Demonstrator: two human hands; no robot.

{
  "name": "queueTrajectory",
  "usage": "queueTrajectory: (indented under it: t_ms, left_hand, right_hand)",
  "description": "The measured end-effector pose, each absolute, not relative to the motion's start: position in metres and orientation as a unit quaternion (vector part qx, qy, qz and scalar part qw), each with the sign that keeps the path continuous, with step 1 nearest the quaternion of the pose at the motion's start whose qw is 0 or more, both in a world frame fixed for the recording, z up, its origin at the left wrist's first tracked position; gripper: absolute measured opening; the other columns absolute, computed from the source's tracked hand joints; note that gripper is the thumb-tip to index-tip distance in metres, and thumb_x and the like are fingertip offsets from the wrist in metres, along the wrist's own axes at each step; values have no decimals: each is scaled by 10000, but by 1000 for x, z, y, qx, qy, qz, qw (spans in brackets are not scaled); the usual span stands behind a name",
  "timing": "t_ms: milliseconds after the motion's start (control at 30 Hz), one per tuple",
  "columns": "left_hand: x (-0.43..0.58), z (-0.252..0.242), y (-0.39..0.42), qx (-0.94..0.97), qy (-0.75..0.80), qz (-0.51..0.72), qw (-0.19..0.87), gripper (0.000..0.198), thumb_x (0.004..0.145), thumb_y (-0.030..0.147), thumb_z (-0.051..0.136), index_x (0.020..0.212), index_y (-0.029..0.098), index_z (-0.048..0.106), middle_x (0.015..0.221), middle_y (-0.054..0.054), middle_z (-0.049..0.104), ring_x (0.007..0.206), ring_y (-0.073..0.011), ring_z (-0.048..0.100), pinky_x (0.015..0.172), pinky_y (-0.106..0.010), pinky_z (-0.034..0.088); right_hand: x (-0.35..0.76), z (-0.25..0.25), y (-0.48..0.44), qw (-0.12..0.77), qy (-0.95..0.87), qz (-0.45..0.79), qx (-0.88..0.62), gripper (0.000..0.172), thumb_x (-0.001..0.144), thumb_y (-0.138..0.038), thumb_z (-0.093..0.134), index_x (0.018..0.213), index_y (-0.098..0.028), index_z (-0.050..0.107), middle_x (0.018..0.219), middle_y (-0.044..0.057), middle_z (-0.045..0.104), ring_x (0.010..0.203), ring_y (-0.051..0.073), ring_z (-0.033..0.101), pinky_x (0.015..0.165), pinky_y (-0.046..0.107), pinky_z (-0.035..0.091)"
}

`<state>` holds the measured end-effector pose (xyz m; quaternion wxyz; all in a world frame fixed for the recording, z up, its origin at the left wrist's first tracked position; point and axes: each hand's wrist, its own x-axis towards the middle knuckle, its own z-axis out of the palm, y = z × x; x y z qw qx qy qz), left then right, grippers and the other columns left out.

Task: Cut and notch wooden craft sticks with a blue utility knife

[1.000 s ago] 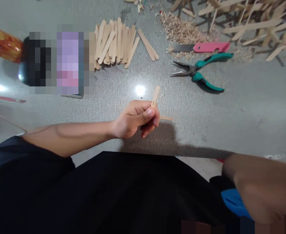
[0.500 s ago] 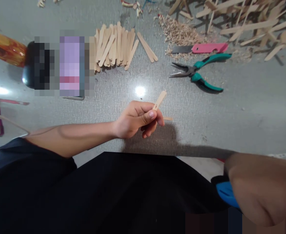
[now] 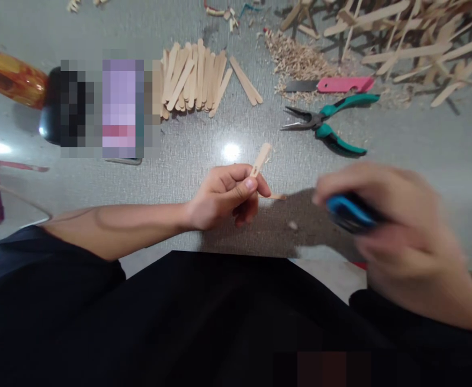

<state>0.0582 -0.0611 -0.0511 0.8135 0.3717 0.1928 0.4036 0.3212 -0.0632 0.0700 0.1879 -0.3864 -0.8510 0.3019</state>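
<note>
My left hand (image 3: pixel 231 196) pinches a wooden craft stick (image 3: pixel 262 157) between thumb and fingers, its rounded end pointing up and to the right. A small slot shows in the stick just above my thumb. Another thin wooden stick (image 3: pixel 278 197) pokes out beside those fingers; whether it lies on the table or is held I cannot tell. At the right, my right hand (image 3: pixel 400 215) is wrapped around a blue-and-black tool (image 3: pixel 350 212). Motion smears that tool, and its working end cannot be made out.
Craft sticks (image 3: pixel 195 75) lie in a row at the back. Needle-nose pliers (image 3: pixel 320 123) with green handles and a pink cutter knife (image 3: pixel 344 85) rest near wood shavings (image 3: pixel 300 56). Assembled sticks (image 3: pixel 429 48) fill the back right. A phone (image 3: pixel 121 107) and orange bottle (image 3: pixel 14 75) stand left.
My right hand has swung up and inward from the lower right, bringing the blue-and-black tool over the table. My left hand keeps the stick in nearly the same place, turned slightly more upright.
</note>
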Motion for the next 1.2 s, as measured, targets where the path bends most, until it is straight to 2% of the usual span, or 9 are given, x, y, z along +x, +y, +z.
queueTrajectory:
  t_ms: [100, 233, 400, 633, 833, 967, 1033, 1133, 1200]
  left_hand:
    - [59, -50, -63, 359, 204, 399, 819, 428, 1121, 565, 875, 1048, 171, 724, 632, 13, 747, 422, -106, 639, 420, -163, 521]
    - [59, -49, -63, 351, 199, 390, 828, 427, 1119, 563, 881, 1063, 168, 728, 626, 15, 734, 452, -120, 676, 418, -163, 530]
    - [58, -50, -64, 351, 185, 400, 827, 388, 1129, 518, 882, 1082, 160, 739, 639, 18, 732, 475, -118, 694, 433, -160, 547]
    - [58, -49, -64, 354, 170, 398, 829, 340, 1150, 454, 865, 1084, 141, 752, 651, -2, 765, 467, -106, 692, 445, -147, 543]
    - [57, -48, -64, 359, 189, 383, 830, 396, 1129, 525, 880, 1065, 158, 744, 636, -2, 756, 441, -110, 666, 429, -162, 515]
    - [57, -50, -64, 373, 175, 393, 822, 332, 1179, 470, 810, 1089, 157, 747, 639, -3, 734, 468, -122, 670, 439, -175, 516]
    - [58, -51, -62, 385, 158, 405, 814, 313, 1189, 435, 791, 1081, 142, 770, 621, 18, 676, 456, -97, 604, 437, -161, 467]
    - [59, -50, -58, 395, 132, 425, 804, 349, 1170, 421, 809, 988, 124, 794, 601, 63, 524, 447, -42, 399, 439, -143, 335]
    - [59, -49, -55, 402, 124, 415, 807, 388, 1152, 433, 830, 918, 129, 778, 607, 77, 452, 470, -35, 326, 456, -153, 303]
  right_hand:
    - [303, 58, -50, 178, -853, 292, -394, 627, 1202, -838, 521, 1136, -275, 789, 851, 83, 760, 869, 311, 777, 668, 395, 489]
    - [297, 31, -32, 160, -859, 270, -405, 709, 1193, -894, 423, 1164, -279, 775, 808, 76, 743, 799, 306, 743, 646, 399, 410]
    - [317, 9, -33, 149, -873, 219, -409, 728, 1214, -871, 347, 1102, -264, 733, 783, 65, 728, 616, 250, 606, 605, 407, 322]
    - [318, 9, -33, 147, -880, 215, -397, 724, 1228, -859, 349, 1137, -245, 720, 818, 81, 761, 636, 252, 618, 608, 404, 344]
    - [319, 5, -33, 130, -880, 213, -405, 743, 1211, -888, 345, 1145, -265, 744, 750, 53, 699, 633, 263, 618, 611, 404, 338]
    - [318, 5, -33, 132, -880, 211, -404, 759, 1215, -880, 323, 1132, -252, 741, 739, 53, 679, 626, 261, 602, 609, 403, 336]
    - [317, 5, -33, 132, -878, 217, -406, 766, 1214, -882, 311, 1128, -250, 735, 748, 54, 682, 619, 256, 589, 608, 404, 325]
    - [318, 5, -32, 119, -875, 239, -404, 752, 1213, -885, 299, 1114, -264, 711, 757, 45, 680, 607, 245, 559, 612, 404, 321]
    - [320, 5, -32, 109, -877, 253, -395, 740, 1213, -885, 285, 1099, -274, 687, 757, 38, 671, 606, 240, 541, 618, 404, 323]
